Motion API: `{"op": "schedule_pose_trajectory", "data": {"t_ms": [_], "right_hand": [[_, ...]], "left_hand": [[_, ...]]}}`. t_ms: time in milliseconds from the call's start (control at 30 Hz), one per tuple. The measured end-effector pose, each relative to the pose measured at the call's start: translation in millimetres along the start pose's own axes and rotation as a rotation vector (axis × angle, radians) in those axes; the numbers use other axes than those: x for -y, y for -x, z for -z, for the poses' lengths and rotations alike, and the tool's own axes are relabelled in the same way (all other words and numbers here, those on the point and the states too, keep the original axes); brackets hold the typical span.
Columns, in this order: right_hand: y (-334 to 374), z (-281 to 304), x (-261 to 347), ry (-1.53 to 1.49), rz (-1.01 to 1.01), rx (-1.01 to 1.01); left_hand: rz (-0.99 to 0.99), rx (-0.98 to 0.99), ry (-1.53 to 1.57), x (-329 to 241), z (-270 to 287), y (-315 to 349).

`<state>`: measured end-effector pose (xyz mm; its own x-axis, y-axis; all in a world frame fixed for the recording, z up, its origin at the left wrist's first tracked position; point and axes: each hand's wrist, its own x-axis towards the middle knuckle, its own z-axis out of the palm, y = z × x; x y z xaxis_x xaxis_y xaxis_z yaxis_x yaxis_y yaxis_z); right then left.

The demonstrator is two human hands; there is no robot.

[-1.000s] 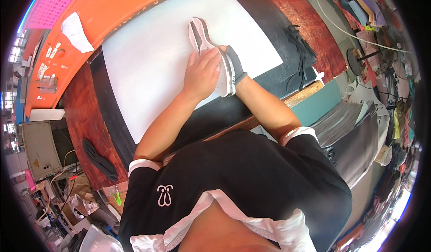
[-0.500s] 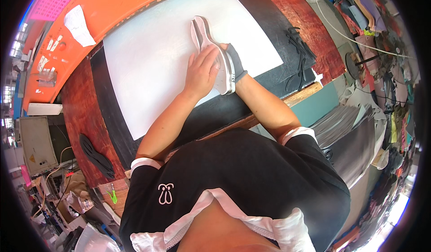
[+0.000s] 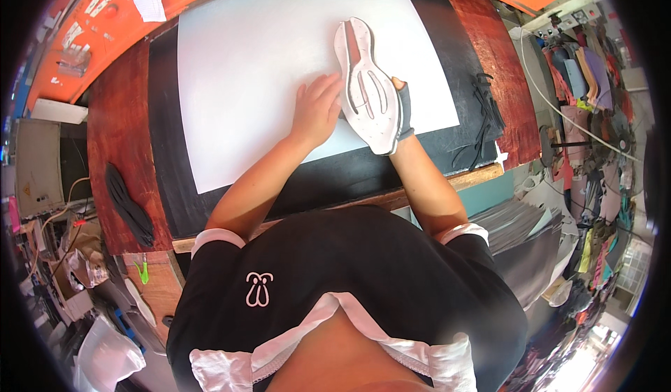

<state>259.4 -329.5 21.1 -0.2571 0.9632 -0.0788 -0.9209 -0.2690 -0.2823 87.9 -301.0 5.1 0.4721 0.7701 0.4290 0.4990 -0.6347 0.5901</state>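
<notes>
A pale pinkish cutting die (image 3: 370, 105), long and waisted with slots through its face and a dark rim, is tilted above a large white sheet (image 3: 237, 91). My right hand (image 3: 405, 109), in a grey fingerless glove, grips the die at its right edge; most of those fingers are hidden behind it. On the other side, my bare left hand (image 3: 318, 109) has its fingers stretched out, tips close to the die's left edge. Whether they touch it I cannot tell. The sheet lies on a black board (image 3: 168, 105).
An orange machine panel (image 3: 112, 22) borders the far left. Black strips (image 3: 482, 116) lie at the board's right, and dark sole-shaped pieces (image 3: 127, 203) on the reddish tabletop (image 3: 115, 140) at left. Stacked grey sheets (image 3: 517, 231) sit beyond my right elbow.
The die has turned so its slotted face shows more fully. My left hand has come off its face to the left side. The whole view has also shifted.
</notes>
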Motion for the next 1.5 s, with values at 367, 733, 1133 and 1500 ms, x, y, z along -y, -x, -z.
{"op": "schedule_pose_trajectory", "data": {"t_ms": [367,733,1133,1500], "right_hand": [[4,-6,0,-0.014,0.010,-0.026],[1,-2,1,0.019,-0.013,-0.064],[0,14,5,0.043,-0.022,0.013],[3,-14,-2,0.030,-0.004,-0.096]], "left_hand": [[-0.048,0.023,0.053,-2,-1,8],[-0.167,0.040,-0.059,22,3,-40],[-0.198,0.143,-0.226,23,2,-38],[-0.017,0.303,-0.085,14,8,-34]]}}
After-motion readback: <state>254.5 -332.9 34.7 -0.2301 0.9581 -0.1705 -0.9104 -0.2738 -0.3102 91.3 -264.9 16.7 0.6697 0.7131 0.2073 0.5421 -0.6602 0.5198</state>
